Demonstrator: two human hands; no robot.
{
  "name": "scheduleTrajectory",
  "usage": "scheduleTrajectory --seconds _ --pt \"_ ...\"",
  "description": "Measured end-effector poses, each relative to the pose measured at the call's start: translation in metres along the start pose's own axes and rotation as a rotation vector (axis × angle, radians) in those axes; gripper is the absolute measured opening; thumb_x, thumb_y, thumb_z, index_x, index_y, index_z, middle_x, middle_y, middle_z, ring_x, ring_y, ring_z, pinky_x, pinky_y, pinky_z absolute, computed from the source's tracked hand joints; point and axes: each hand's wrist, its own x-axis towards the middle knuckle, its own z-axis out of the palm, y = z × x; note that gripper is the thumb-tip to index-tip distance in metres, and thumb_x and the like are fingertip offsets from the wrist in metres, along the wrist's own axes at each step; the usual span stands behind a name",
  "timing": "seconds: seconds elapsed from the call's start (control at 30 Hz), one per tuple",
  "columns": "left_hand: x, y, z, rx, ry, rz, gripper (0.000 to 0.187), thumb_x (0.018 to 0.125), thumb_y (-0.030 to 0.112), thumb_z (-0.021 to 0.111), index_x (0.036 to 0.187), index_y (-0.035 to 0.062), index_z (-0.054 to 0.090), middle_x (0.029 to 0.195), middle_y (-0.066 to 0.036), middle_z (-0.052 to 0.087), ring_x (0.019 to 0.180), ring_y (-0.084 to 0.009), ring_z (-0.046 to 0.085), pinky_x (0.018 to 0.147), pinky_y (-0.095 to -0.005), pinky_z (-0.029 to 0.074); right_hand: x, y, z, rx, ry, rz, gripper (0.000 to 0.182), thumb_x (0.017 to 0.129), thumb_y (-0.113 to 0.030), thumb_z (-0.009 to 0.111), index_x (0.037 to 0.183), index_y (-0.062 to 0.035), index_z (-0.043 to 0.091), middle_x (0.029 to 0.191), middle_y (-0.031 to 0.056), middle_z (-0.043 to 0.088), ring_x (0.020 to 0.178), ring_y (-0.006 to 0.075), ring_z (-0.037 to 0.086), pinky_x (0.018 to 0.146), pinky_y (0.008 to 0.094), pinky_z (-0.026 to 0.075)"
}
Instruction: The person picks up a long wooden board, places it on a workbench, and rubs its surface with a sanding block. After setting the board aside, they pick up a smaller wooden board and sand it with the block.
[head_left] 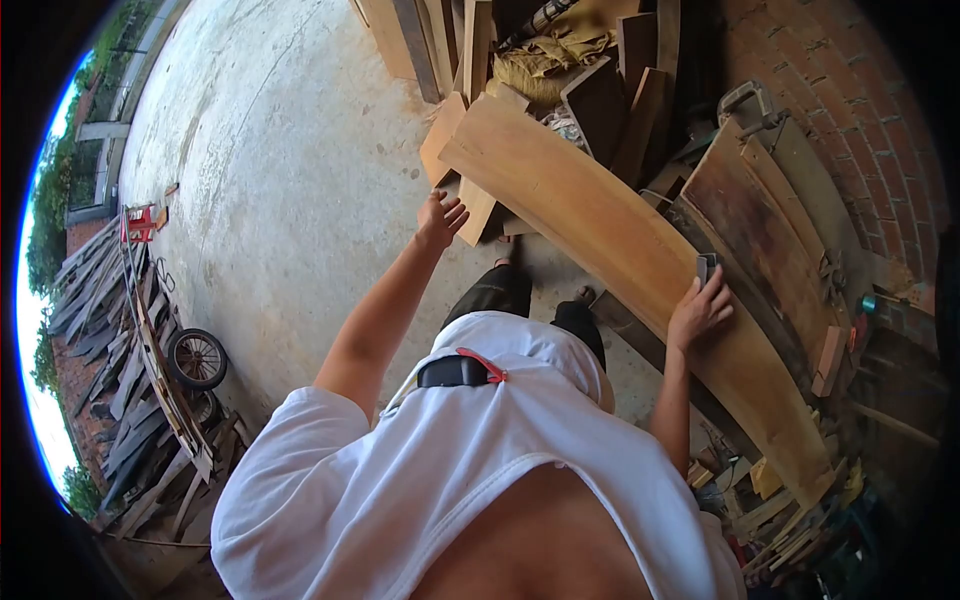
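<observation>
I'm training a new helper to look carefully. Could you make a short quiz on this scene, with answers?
1. True or false: the left hand holds a hammer.
2. Multiple choice: what stands by the plank pile?
A) a ladder
B) a wheel
C) a bucket
3. Fill in: the small dark block, seen against the long board, is in the person's ____ hand.

Key:
1. False; it is open, with no hammer in it.
2. B
3. Right

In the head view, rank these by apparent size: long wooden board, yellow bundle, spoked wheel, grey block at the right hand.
1. Long wooden board
2. Yellow bundle
3. Spoked wheel
4. Grey block
</observation>
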Motion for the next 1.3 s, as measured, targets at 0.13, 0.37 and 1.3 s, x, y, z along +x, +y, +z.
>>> scheduleTrajectory --seconds 0.13,0.37,1.3 --pt "0.03 0.047 0.014 0.264 0.015 0.139 0.051 0.102 0.04 0.044 0.141 0.0079 0.041 0.136 -0.016 0.052 0.118 -0.0298 0.056 0.1 -0.0457 0.048 0.019 -0.187 0.017 0.166 -0.211 -0.473 0.053 0.089 -0.028 0.066 0.138 -0.0199 0.048 0.121 0.006 0.056 0.103 0.0284 0.053 0.084 0.0458 0.044" --pt "0.088 0.079 0.034 0.617 -0.399 0.226 0.049 0.102 0.044 0.044 0.132 0.0074 0.056 0.121 -0.011 0.063 0.111 -0.0209 0.059 0.096 -0.0404 0.047 0.014 -0.059 -0.017 -0.047 -0.277 -0.306 0.05 0.094 -0.024 0.062 0.142 -0.0148 0.047 0.126 0.0133 0.055 0.104 0.0344 0.054 0.088 0.0451 0.045" --pt "0.063 0.069 0.044 -0.011 -0.462 -0.093 0.035 0.103 0.024 0.05 0.127 -0.0005 0.059 0.121 -0.009 0.063 0.11 -0.0197 0.058 0.098 -0.0368 0.044 0.006 -0.119 -0.018 -0.041 -0.545 -0.621 0.07 0.084 -0.018 0.073 0.142 0.0002 0.04 0.117 0.0187 0.051 0.101 0.0367 0.053 0.086 0.046 0.046"
